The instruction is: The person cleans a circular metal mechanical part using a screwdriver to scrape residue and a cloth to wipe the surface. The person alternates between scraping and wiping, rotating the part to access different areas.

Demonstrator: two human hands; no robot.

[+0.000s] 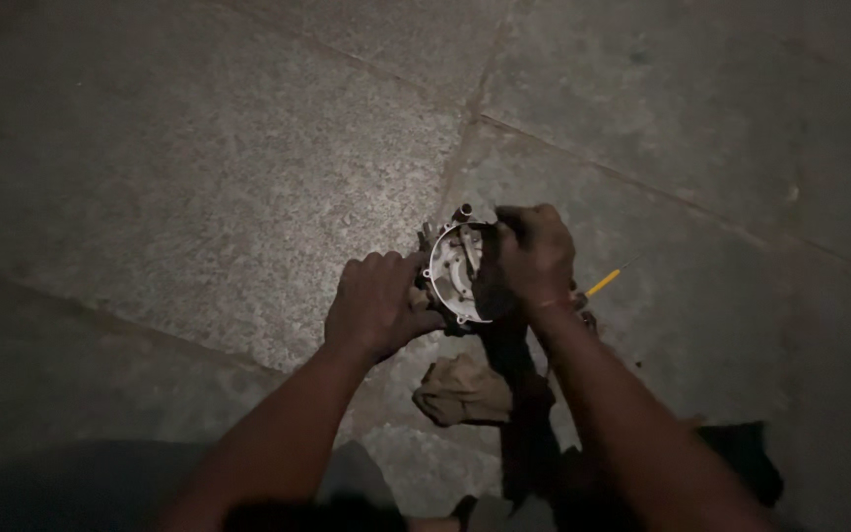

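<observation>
A small grimy metal engine part [453, 268] with a round pale rim stands on the stone floor in the middle of the view. My left hand [378, 302] grips its left side. Over its right side my right hand [536, 252] is closed, fingers curled on the rim. Part of the casting is hidden behind both hands.
A crumpled brown rag [461, 390] lies just below the part. A thin yellow-handled tool [603, 284] pokes out to the right of my right wrist. The floor is large grey granite slabs [199, 148] with dark joints; the light is dim. Dark cloth [741, 463] sits at lower right.
</observation>
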